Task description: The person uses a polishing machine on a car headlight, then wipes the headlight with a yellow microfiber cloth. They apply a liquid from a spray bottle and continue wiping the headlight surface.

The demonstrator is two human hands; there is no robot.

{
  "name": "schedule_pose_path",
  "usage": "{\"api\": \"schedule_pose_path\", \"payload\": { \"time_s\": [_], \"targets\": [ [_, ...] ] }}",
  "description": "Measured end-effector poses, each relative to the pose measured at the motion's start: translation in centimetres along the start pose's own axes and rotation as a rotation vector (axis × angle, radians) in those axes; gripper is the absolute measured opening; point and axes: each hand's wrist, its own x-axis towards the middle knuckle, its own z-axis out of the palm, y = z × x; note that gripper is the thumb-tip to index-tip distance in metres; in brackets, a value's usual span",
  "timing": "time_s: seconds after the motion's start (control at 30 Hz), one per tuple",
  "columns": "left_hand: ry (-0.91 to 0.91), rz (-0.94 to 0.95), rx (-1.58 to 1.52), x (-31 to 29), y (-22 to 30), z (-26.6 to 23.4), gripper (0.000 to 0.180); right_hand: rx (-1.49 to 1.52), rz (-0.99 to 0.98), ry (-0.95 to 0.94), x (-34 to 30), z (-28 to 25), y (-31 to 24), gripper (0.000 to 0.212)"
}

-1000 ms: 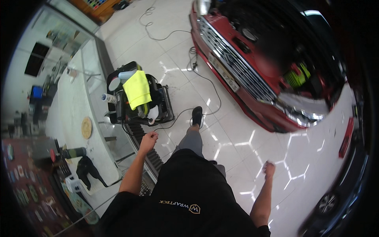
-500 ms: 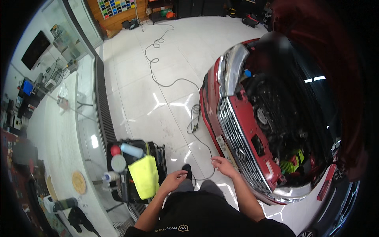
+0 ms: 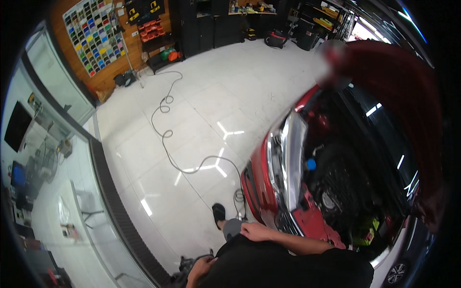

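Observation:
My right hand (image 3: 254, 231) lies flat on my grey-clad thigh just in front of my black shirt, holding nothing. My left hand (image 3: 198, 270) hangs low at my left side, fingers curled against the shirt, next to the dark top of a cart (image 3: 185, 265) at the bottom edge. Whether it grips anything is hidden. A red car (image 3: 261, 185) with its hood raised stands right of me, and its engine bay (image 3: 336, 192) is open. My black shoe (image 3: 218, 211) stands close to the car's front corner.
A black cable (image 3: 168, 144) snakes across the glossy white tile floor to the car's front. A black floor grate (image 3: 113, 201) runs along a glass partition on the left. Shelves, a colour sample board (image 3: 96, 33) and tool cabinets line the far wall.
The view has swung up toward the far wall. The cart with the yellow cloth has slid out of sight. Both hands have drawn back close to my body.

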Motion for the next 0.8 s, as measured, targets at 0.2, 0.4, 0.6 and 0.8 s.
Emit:
{"api": "schedule_pose_path", "payload": {
  "time_s": [0.2, 0.4, 0.6, 0.8],
  "targets": [
    [0.615, 0.337, -0.452, 5.7, 14.4, -20.5, 0.026, 0.918, -0.063, 0.100, 13.1, -18.1, -5.0, 0.023],
    [0.028, 0.175, 0.027, 11.8, 25.3, -40.3, 0.031, 0.587, -0.007, -0.402, 23.0, -36.8, -6.7, 0.022],
    [-0.783, 0.402, -0.050, 21.9, 41.6, -65.4, 0.017, 0.494, -0.011, -0.563, 33.2, -54.3, -9.4, 0.022],
    [-0.863, 0.758, -0.268, 34.7, 68.9, -73.2, 0.031, 0.702, -1.141, -0.151, 43.0, -74.5, -20.7, 0.021]
  ]
}}
